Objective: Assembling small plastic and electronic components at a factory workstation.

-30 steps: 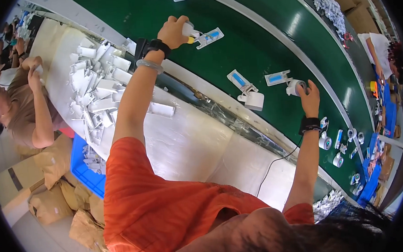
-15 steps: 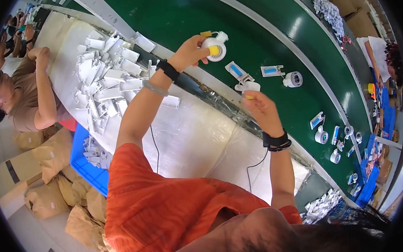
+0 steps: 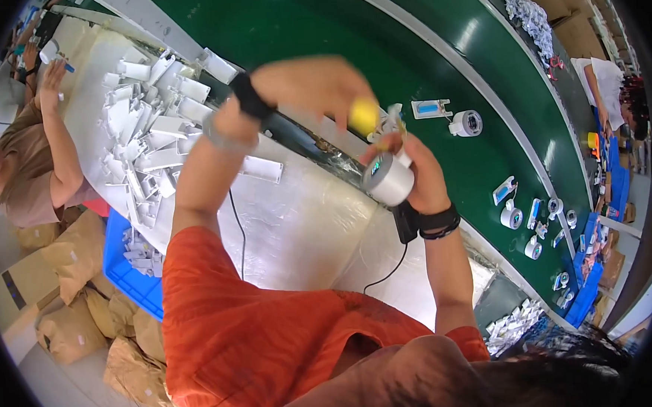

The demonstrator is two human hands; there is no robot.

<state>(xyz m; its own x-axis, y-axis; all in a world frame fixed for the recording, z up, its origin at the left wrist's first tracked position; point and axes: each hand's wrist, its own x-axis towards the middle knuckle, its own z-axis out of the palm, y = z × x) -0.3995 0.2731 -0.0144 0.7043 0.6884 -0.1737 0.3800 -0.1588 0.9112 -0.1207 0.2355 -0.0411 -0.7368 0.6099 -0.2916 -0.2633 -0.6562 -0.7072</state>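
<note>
My right hand is closed around a white round fan head with a small lit display, held over the belt's near edge. Small pale parts show just above its fingers; whether they join the fan head I cannot tell. My left hand is smeared by motion above and left of the fan head. At its fingertips is a yellow patch, perhaps a finger cover. Farther right on the green belt lie an open white casing with a blue cell and another round fan head.
White plastic shells are heaped on the table at left, beside a blue bin. More fan units lie along the belt at right. Brown sacks stand at lower left. Co-workers sit at far left and right.
My left hand has left the far spot where it held a fan head and now blurs toward my right hand. My right hand now grips a fan head nearer me.
</note>
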